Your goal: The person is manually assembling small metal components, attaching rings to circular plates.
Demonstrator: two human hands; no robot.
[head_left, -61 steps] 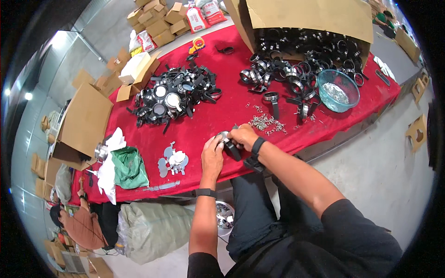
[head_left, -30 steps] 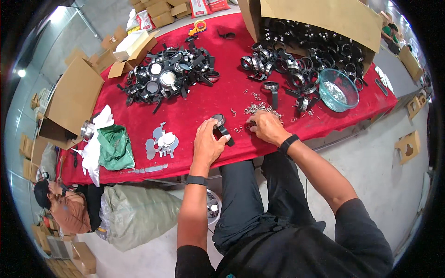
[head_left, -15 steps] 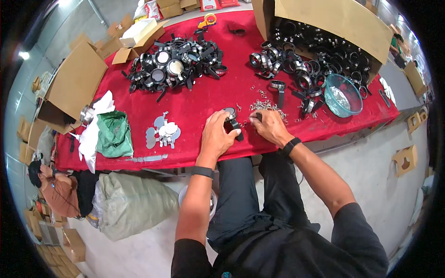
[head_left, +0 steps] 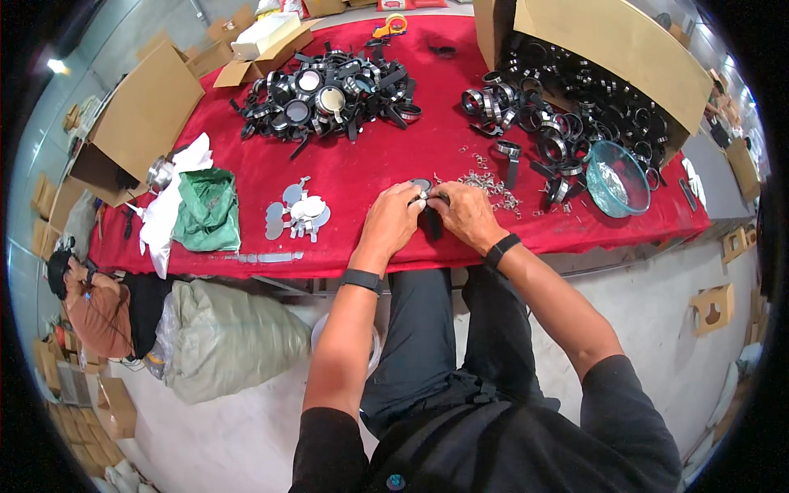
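Note:
Near the table's front edge, my left hand (head_left: 389, 220) is closed around a black ring-shaped part with a strap-like handle (head_left: 433, 223). A grey disc (head_left: 421, 184) shows at its far end, and the handle points toward me. My right hand (head_left: 467, 214) pinches against the same part from the right, its fingertips meeting those of the left; a small dark thing shows there, too hidden to name. Beyond the right hand lies a pile of small metal clips (head_left: 491, 186). To the left of my hands lie several flat grey and white discs with tabs (head_left: 307, 210).
Similar black parts with discs (head_left: 329, 94) are heaped at back left. More black rings spill from a cardboard box (head_left: 612, 41) at right, beside a clear bowl (head_left: 618, 181). A green bag (head_left: 205, 212) lies left. A large sack (head_left: 234, 341) and a seated person (head_left: 103, 312) are lower left.
My right hand has moved left from beside the clips to the black part, and the fingertips of both hands now meet on it. The whole view has shifted slightly.

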